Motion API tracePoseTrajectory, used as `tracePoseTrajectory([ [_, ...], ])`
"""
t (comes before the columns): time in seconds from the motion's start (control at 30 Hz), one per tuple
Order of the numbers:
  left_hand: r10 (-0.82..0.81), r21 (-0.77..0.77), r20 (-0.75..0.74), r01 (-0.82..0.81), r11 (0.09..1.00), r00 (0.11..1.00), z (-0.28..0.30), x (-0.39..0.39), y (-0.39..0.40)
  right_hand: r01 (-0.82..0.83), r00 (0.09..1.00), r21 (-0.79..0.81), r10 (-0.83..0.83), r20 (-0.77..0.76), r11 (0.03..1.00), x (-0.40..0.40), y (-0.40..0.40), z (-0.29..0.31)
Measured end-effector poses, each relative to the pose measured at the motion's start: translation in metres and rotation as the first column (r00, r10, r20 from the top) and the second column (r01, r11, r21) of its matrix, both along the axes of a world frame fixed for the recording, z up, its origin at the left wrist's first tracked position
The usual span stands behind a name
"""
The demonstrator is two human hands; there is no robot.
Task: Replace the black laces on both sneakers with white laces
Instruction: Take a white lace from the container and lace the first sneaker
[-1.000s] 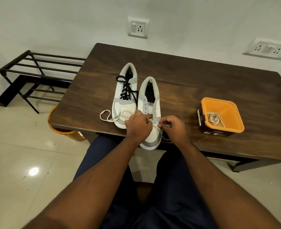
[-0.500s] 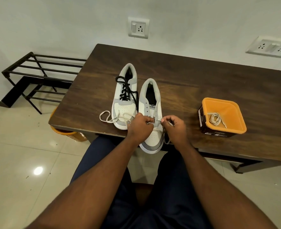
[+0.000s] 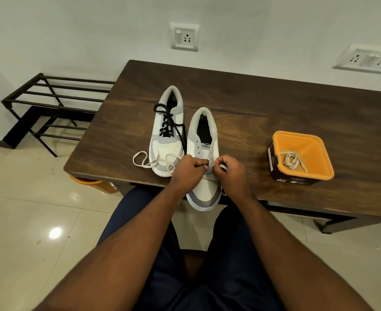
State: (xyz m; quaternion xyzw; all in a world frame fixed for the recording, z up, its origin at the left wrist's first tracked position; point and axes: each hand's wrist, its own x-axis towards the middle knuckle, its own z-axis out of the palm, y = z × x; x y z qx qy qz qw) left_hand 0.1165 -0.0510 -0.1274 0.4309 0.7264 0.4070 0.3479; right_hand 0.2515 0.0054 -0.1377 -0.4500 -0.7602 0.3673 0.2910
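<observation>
Two white-grey perforated sneakers, frame centre, on dark wood-grain table (image 3: 274,104): left sneaker (image 3: 166,140) black-laced, right sneaker (image 3: 204,153) unlaced. Left hand (image 3: 188,170), right hand (image 3: 228,171): fingers curled, pinching flat white lace (image 3: 153,162). Second white lace (image 3: 291,160) coiled in square orange tub (image 3: 315,153).

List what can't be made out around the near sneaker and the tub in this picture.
- Head view: the lowest eyelets of the near sneaker are hidden under the left hand and right hand.
- White lace: only its tip shows between the hands; too small to tell which eyelet it enters.
- Orange tub: its dark label print is too small to read.
</observation>
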Motion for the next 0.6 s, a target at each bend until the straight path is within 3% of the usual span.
tracePoseTrajectory([
  [0.2,-0.122,-0.079,-0.071,0.116,0.990,0.990,0.007,-0.006,0.005,0.086,0.992,-0.056,-0.091,-0.085,0.995,-0.003,-0.003,-0.010],
  [0.37,-0.058,-0.181,0.113,0.078,0.980,0.992,0.015,-0.013,0.016,0.116,0.975,-0.159,-0.143,-0.170,0.980,0.000,-0.003,-0.012],
  [0.5,-0.006,-0.145,0.281,0.049,0.988,0.960,0.011,-0.018,0.014,0.088,0.964,-0.269,-0.150,-0.220,0.959,0.004,-0.001,-0.011],
  [0.6,0.001,-0.142,0.262,0.037,0.989,0.965,0.011,-0.015,0.012,0.052,0.964,-0.317,-0.130,-0.230,0.947,0.005,-0.002,-0.006],
])
